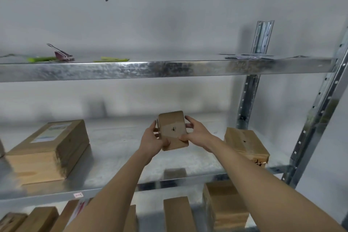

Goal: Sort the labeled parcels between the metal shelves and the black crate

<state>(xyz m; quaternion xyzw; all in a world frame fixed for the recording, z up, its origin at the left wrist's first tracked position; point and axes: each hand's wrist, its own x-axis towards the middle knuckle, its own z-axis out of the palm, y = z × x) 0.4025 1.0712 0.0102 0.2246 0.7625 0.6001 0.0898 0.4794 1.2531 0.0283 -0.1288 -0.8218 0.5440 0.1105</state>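
A small brown parcel (173,129) hangs above the middle metal shelf (120,158), held between both hands. My left hand (153,140) grips its left side and lower corner. My right hand (195,131) grips its right side, thumb on the front face. On the shelf's left lies a large parcel (48,151) with a white label on top. A brown parcel (245,145) sits at the shelf's right, behind my right forearm. The black crate is not in view.
The upper shelf (165,68) carries green strips (111,59), a clip-like metal tool (62,55) and flat papers (248,56). Several brown parcels (224,205) stand on the shelf below. Perforated metal uprights (318,111) rise at the right. A grey wall closes the back.
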